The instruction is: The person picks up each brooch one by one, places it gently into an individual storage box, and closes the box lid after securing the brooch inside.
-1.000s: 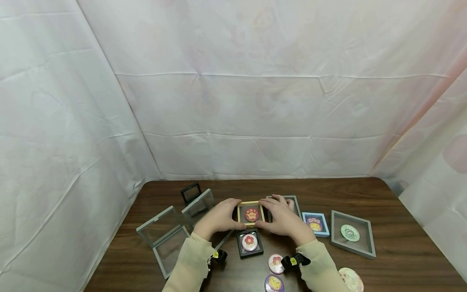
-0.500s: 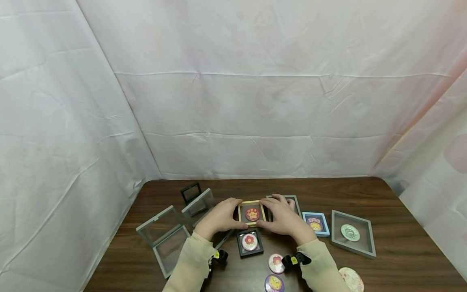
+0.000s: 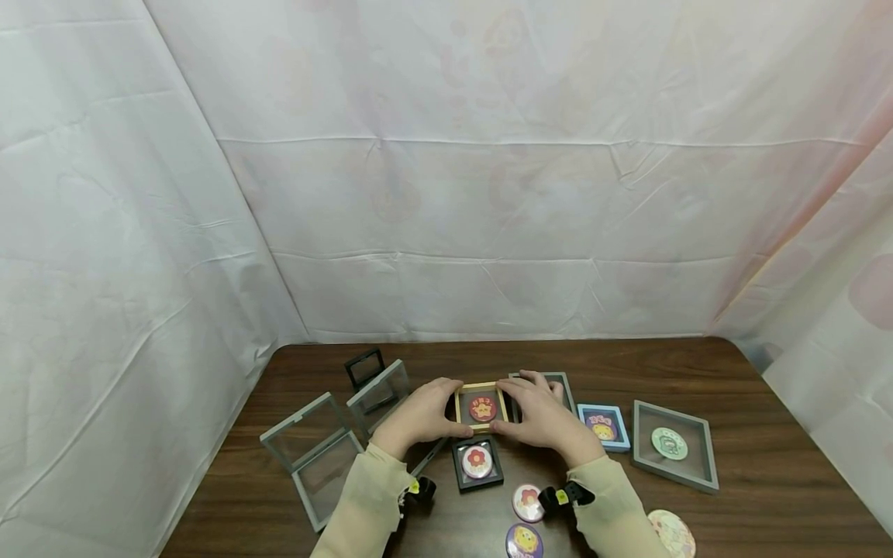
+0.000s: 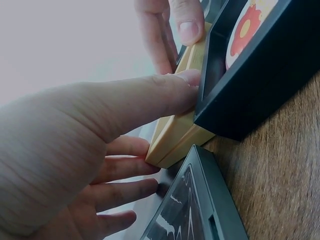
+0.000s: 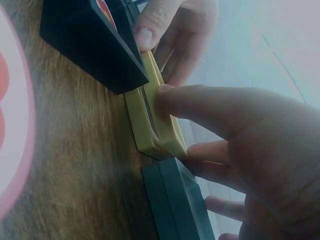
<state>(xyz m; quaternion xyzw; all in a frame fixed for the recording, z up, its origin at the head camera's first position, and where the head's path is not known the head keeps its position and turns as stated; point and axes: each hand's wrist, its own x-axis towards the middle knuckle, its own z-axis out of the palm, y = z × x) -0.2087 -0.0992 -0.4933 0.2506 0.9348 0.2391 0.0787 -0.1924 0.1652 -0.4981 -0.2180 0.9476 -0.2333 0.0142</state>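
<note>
Both hands grip a yellow square display frame (image 3: 480,428) between thumb and fingers. A red round badge (image 3: 482,409) with a yellow star sits in its middle. My left hand (image 3: 422,415) has its thumb on the near edge and fingertips at the far left corner. On the opposite side, my right hand (image 3: 540,415) mirrors this grip. In the right wrist view, a narrow slit shows between the two halves of the yellow frame (image 5: 162,117). Directly in front stands a black display frame (image 3: 481,487), holding a white badge with a red flower (image 3: 477,462).
Grey hinged frames stand unfolded (image 3: 314,426) at the left, with a small black frame (image 3: 365,367) behind. To the right lie a blue frame (image 3: 623,447) and a grey frame (image 3: 677,474), both with badges. Loose flower (image 3: 527,503) and purple (image 3: 524,541) badges lie near the front.
The yellow frame and both hands shift very slightly to the right between the first and second frames. Otherwise everything stays where it was.
</note>
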